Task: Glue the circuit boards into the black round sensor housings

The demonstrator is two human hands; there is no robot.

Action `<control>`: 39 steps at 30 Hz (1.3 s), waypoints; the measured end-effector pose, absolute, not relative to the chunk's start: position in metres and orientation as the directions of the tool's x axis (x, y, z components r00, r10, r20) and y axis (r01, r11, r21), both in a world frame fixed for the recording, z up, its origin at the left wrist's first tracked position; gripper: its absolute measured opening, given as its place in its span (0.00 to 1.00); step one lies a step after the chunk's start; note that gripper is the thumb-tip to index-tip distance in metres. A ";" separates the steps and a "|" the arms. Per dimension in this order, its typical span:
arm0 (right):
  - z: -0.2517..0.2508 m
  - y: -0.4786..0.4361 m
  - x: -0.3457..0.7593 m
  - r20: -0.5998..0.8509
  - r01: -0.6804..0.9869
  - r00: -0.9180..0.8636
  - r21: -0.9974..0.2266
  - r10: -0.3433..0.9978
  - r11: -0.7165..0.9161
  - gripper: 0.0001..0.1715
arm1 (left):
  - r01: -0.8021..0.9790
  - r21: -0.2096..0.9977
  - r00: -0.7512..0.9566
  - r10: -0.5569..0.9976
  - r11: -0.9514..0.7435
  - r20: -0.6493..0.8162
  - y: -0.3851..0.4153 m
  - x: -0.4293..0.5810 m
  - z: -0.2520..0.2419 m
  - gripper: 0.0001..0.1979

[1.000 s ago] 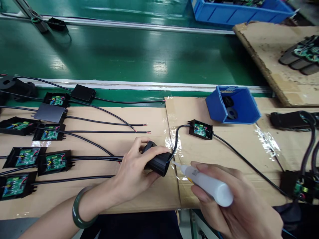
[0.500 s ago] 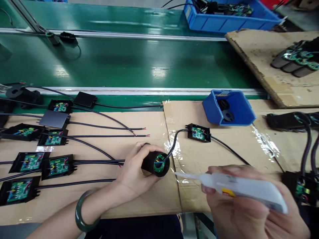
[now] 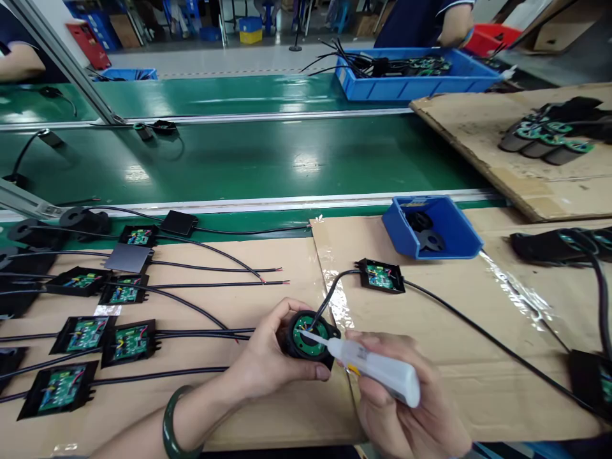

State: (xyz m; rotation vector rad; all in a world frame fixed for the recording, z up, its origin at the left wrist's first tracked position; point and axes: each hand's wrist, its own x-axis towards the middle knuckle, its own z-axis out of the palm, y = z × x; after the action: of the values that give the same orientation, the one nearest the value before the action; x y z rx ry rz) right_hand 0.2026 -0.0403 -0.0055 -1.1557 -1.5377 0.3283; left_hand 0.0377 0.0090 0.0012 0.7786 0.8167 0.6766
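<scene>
At lower right in my feed, the right hand [image 3: 406,401] pinched a white bottle [image 3: 389,376]; at lower centre, the left hand's [image 3: 265,357] fingers curled around a black housing [image 3: 288,343] — green board [image 3: 314,348] facing me, nozzle [image 3: 314,336] at its wires [image 3: 312,325]. A slipping pinch, I judged, could snag those.

I can't tell whether the nozzle [image 3: 314,337] touches the round green board [image 3: 304,348]. The left hand [image 3: 268,360] hides part of the black housing [image 3: 327,361]. My view's right edge crops a near black box [image 3: 584,379].
</scene>
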 end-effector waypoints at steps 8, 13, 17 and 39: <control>0.008 -0.028 0.196 0.675 0.559 0.001 -0.612 0.738 0.560 0.18 | -0.197 0.843 0.487 0.796 0.500 -0.359 0.008 0.037 -0.002 0.30; 0.008 -0.026 0.198 0.679 0.544 0.022 -0.624 0.734 0.561 0.17 | -0.189 0.853 0.489 0.800 0.487 -0.348 0.008 0.036 -0.002 0.30; 0.008 -0.030 0.196 0.612 0.475 0.013 -0.700 0.791 0.534 0.14 | -0.189 0.849 0.497 0.794 0.494 -0.351 0.009 0.036 -0.001 0.29; 0.015 -0.025 0.194 0.611 0.405 0.058 -0.737 0.789 0.541 0.11 | -0.156 0.866 0.502 0.793 0.475 -0.345 0.009 0.036 -0.004 0.29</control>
State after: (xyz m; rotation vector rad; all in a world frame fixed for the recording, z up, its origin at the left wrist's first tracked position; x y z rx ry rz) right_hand 0.1936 -0.0246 0.0148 -1.0522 -1.5605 0.3938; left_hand 0.0359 0.0088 -0.0041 0.8853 0.8493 0.6744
